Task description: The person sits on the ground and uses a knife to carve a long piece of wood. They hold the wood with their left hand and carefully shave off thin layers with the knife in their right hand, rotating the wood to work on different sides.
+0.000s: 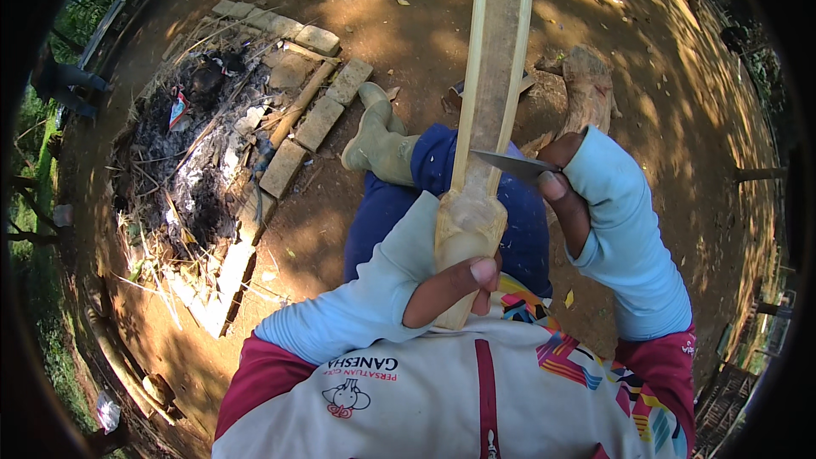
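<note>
My left hand point(449, 291), in a pale blue sleeve that covers the palm, is closed around the lower end of a carved wooden piece point(498, 51). The piece is long and paddle-shaped, with a darker flat middle, pale shaved edges and a swollen neck above the grip. It points away from me, upright in front of my chest and legs. My right hand point(571, 195), sleeved the same way, pinches a small knife point(514, 164). Its grey blade points left, and the tip lies at the wood just above the neck. The knife's handle is hidden in my fingers.
Left of me lies a fire pit of ash and charred sticks point(200, 153), edged with bricks point(319, 123). My boot point(378, 140) stands beside those bricks. Beyond my right hand a thick log point(588, 85) rests on the dirt ground. Another person's legs point(72, 85) show at the far left.
</note>
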### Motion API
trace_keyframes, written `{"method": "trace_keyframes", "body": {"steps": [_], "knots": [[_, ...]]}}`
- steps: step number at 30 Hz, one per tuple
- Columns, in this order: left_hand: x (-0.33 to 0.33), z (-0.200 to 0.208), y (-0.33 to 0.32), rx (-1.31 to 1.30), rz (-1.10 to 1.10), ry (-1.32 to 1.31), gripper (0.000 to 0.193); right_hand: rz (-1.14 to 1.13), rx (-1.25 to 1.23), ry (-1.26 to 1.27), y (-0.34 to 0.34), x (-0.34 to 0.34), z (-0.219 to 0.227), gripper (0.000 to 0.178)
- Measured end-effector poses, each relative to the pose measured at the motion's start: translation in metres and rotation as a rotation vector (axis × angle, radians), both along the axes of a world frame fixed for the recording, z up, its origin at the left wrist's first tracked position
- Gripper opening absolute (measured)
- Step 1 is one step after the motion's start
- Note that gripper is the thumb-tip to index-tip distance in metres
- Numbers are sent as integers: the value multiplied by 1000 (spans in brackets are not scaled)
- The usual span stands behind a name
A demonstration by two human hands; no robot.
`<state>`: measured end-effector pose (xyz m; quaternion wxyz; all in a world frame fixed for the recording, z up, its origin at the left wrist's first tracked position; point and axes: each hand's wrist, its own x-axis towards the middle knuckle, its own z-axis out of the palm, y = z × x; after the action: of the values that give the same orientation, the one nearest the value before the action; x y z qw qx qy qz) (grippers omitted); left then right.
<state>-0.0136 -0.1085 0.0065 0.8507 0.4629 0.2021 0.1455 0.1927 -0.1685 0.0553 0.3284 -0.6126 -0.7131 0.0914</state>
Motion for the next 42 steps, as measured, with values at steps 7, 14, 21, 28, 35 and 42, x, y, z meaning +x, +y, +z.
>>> {"method": "trace_keyframes", "body": {"steps": [7,14,21,28,35,42], "knots": [[1,-2,-7,14,2,1,47,11,49,-186,0,-4,4,14],[2,0,-14,79,8,11,60,25,-7,-296,-5,-3,5,17],[1,-7,-19,85,21,81,59,33,-76,-355,-6,-2,6,17],[2,-4,-20,95,12,107,51,59,-59,-319,-8,1,0,17],[2,-2,-19,97,-19,128,55,96,-84,-306,-12,7,-1,15],[7,-11,-21,41,-71,76,52,185,-211,-125,-13,18,3,14]]}}
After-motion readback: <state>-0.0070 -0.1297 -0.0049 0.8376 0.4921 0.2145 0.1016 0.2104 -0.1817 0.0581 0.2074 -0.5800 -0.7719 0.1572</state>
